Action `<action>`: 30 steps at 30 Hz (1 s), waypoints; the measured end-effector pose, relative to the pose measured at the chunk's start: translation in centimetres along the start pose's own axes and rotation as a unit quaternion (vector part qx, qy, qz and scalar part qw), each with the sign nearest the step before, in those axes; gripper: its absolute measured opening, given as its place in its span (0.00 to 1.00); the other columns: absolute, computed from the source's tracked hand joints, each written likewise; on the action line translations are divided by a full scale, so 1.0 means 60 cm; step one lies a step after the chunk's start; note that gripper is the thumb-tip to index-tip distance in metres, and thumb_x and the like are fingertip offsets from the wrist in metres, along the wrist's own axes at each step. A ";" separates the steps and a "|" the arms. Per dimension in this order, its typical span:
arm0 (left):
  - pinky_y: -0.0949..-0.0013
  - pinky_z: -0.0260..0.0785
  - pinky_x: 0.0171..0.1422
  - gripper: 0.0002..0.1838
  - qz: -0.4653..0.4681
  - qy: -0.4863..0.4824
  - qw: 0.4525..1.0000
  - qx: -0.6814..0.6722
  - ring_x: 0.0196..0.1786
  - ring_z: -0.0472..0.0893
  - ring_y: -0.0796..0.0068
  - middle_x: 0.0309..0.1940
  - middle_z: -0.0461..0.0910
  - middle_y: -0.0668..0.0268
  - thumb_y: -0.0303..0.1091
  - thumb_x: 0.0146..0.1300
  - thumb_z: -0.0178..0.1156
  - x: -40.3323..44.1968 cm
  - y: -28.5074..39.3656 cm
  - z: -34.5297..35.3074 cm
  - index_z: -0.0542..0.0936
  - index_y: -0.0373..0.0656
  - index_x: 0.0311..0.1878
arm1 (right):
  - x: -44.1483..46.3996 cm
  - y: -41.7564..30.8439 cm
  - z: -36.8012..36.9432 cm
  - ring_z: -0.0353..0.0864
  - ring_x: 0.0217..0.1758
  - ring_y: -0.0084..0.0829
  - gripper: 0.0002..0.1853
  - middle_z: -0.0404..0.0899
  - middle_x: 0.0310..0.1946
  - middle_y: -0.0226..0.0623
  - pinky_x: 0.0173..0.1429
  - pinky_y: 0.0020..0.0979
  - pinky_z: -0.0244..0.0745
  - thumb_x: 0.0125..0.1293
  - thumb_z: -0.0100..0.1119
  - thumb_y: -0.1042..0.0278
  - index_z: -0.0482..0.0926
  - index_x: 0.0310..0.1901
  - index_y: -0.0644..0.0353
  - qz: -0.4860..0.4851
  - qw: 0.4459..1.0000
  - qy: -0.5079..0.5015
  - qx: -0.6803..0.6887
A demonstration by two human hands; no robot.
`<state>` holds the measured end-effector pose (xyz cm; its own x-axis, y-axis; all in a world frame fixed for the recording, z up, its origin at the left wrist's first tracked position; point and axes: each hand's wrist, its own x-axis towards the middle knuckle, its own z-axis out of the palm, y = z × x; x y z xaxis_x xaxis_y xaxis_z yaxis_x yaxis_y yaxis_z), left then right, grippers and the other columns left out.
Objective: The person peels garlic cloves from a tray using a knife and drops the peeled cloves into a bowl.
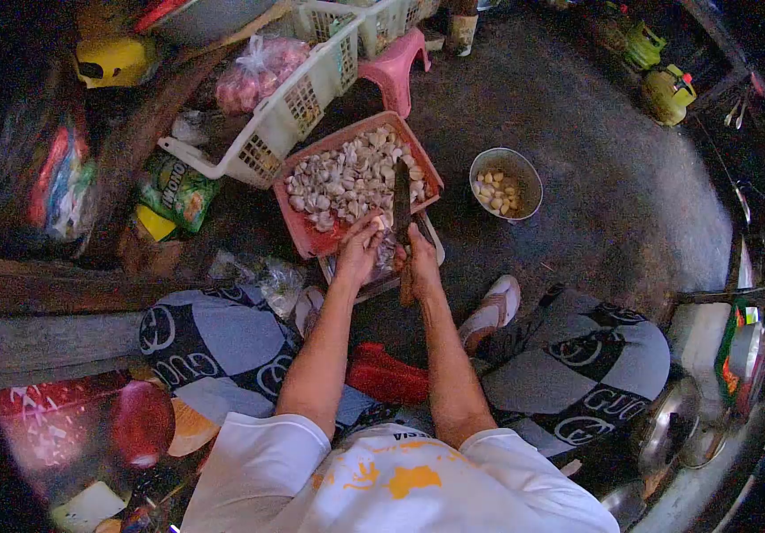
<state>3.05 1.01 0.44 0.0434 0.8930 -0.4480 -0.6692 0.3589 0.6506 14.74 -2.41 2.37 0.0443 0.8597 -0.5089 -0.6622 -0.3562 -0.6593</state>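
Note:
My right hand (pixel 422 258) is closed round the handle of a knife (pixel 402 200), whose dark blade points away from me. Close beside it on the left, my left hand (pixel 360 249) pinches a small pale piece that looks like a garlic clove (pixel 382 222). Both hands are over the near edge of a pink tray (pixel 301 233) heaped with unpeeled garlic cloves (pixel 347 178). Under the hands lies another tray, with papery skins in it. Right of the pink tray, a metal bowl (pixel 533 195) holds several peeled cloves (pixel 498 191).
A white plastic basket (pixel 267 133) with a pink-filled bag (pixel 262 71) stands behind on the left, near a pink stool (pixel 393 75). A green package (pixel 178 191) lies at left. Green gas cylinders (pixel 668 93) stand at back right. A red seat (pixel 387 373) is between my legs.

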 end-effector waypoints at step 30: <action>0.70 0.68 0.38 0.09 -0.028 -0.177 0.977 0.119 0.33 0.74 0.74 0.32 0.75 0.62 0.27 0.54 0.51 0.082 0.039 0.167 0.73 0.37 0.39 | 0.089 0.122 -0.109 0.74 0.39 0.27 0.17 0.78 0.36 0.39 0.45 0.29 0.67 0.58 0.55 0.60 0.76 0.42 0.65 -0.294 0.875 0.171 -0.343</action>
<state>9.16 8.99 5.90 0.3562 0.8933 -0.2742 -0.4683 0.4246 0.7748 15.04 -2.86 -8.80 0.5257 0.8502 -0.0277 0.1514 -0.1256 -0.9805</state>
